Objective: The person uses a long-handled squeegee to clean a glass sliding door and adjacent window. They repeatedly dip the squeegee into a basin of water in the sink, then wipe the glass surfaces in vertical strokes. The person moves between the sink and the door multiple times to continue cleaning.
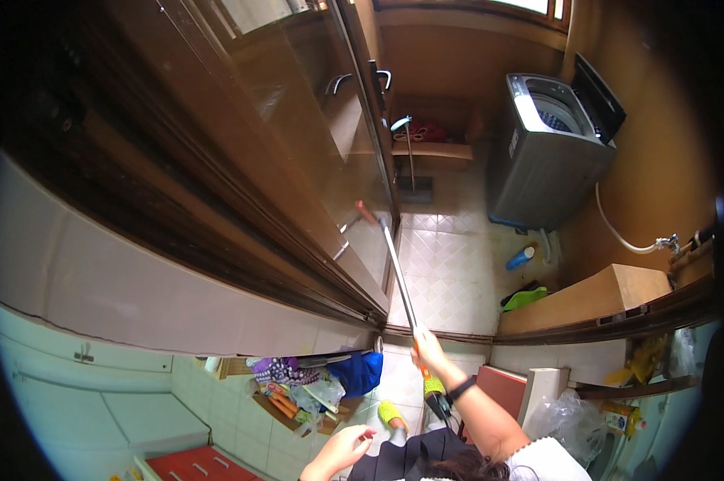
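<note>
My right hand (427,350) grips the orange lower handle of a long metal pole (403,279). The pole stretches away from me, and its blurred reddish-brown head (368,212) is up against or close to the glass panel of the brown door (314,156); contact cannot be told. Low in front of my body, my left hand (345,450) holds nothing, its fingers slightly curled and apart. Beyond the pole's head, a dustpan (415,189) with an upright handle stands on the tiled floor.
A top-loading washing machine (548,174) has its lid raised. Near it lie a blue bottle (520,258) and a green plastic item (524,298). A cardboard box (578,299) sits at right. A door sill (440,334) crosses the floor. Bags and carrots (282,404) are at lower left.
</note>
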The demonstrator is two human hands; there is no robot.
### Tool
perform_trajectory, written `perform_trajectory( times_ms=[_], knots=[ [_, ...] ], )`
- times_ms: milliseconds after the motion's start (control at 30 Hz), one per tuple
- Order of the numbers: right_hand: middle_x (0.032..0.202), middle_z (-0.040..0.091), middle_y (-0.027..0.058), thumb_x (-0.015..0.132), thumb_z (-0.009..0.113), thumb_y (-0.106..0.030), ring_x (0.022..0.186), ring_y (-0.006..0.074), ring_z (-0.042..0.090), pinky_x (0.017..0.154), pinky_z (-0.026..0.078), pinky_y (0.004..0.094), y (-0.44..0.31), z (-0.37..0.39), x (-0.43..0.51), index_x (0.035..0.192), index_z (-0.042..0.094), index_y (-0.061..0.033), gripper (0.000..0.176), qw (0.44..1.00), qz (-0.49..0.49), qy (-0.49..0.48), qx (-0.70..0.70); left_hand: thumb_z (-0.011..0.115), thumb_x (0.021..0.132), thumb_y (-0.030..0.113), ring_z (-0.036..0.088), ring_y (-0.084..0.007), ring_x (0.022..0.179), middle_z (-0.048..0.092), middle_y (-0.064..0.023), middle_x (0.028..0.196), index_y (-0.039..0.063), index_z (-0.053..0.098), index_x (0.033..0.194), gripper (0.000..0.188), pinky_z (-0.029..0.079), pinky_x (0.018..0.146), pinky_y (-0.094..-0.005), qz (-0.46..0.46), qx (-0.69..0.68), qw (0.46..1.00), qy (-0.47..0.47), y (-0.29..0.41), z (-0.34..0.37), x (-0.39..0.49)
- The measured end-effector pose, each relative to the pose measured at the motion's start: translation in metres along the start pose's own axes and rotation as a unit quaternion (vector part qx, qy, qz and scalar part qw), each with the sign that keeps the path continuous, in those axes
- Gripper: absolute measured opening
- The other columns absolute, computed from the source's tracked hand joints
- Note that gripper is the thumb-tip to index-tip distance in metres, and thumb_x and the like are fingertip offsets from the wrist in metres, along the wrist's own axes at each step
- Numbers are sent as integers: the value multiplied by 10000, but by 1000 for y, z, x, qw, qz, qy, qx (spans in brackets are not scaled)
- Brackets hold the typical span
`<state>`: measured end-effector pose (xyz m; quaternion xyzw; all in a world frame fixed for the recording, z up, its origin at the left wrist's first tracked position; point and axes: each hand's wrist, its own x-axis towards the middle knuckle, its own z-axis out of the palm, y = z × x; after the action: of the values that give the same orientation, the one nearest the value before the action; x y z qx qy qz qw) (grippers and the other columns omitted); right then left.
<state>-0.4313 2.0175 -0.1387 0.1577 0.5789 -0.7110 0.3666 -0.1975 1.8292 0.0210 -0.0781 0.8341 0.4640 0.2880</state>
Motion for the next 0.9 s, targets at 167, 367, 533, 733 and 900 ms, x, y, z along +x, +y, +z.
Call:
perform_trajectory(
  times_ms=[167, 367, 533, 733, 900],
  knots=[
    [661, 422, -32, 1087, 452, -325, 507, 85, 411, 458, 333, 250, 66, -53, -80, 1229, 601, -143, 275, 991, 126, -46, 2, 610, 935, 149, 700, -227, 1026, 732, -116, 1083, 17, 666, 1189, 292, 535, 913, -344, -10, -13, 1000, -15, 8, -2, 11],
    [591, 479, -9, 1055, 496, -419, 438, 116, 434, 401, 347, 273, 4, -60, 34, 939, 541, -167, 281, 999, -19, 19, 37, 621, 918, 158, 727, -297, 927, 740, -161, 1024, 10, 691, 1152, 286, 563, 823, -369, 30, -3, 999, 22, 11, 2, 10],
    [593, 372, -30, 1028, 487, -430, 423, 85, 320, 385, 287, 265, -93, -55, 180, 851, 391, -196, 308, 991, 30, 25, 129, 618, 927, 167, 717, -292, 956, 743, -136, 1037, 29, 694, 1151, 274, 556, 848, -370, -37, -30, 999, 17, 7, 5, 0],
    [640, 397, -12, 1013, 444, -351, 448, 76, 342, 398, 295, 249, -126, -35, 248, 860, 371, -170, 248, 994, 61, -14, 87, 616, 945, 162, 701, -207, 1032, 735, -94, 1112, 46, 675, 1208, 294, 534, 904, -334, -70, -37, 997, 8, -1, 10, -4],
    [601, 409, -14, 1024, 449, -433, 423, 99, 348, 398, 319, 285, -76, -13, 224, 847, 415, -173, 316, 993, 37, -26, 111, 607, 944, 164, 695, -223, 1048, 725, -99, 1117, 52, 672, 1198, 285, 543, 895, -349, -69, -44, 997, 5, 0, 8, -2]
  ],
)
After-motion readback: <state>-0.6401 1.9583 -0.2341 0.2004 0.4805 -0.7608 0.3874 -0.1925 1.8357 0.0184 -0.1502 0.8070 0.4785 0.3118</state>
